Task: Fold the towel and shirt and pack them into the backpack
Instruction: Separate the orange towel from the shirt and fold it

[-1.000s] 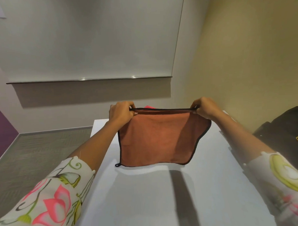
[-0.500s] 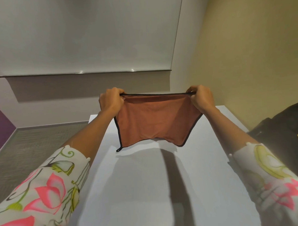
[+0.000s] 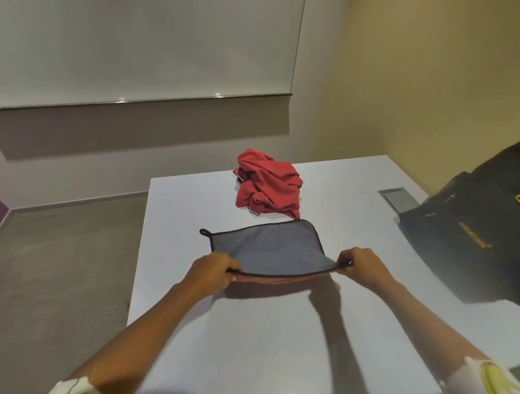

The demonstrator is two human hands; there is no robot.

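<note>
left hand [image 3: 212, 270], right hand [image 3: 363, 263] pinch towel [image 3: 270, 248] corners; backpack [image 3: 477, 232] yellow lettering unreadable.

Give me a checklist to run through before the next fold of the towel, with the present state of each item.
1. Left hand grips the near left corner of the towel: ok.
2. Right hand grips the near right corner: ok.
3. Far edge lies flat on the table, hanging loop at the far left corner: ok.
4. Near edge is down on the table: not ok, it is held slightly raised.
5. Shirt is clear of the towel: cannot tell, its hem lies right at the far edge.
6. Backpack is open to take things: cannot tell.
</note>
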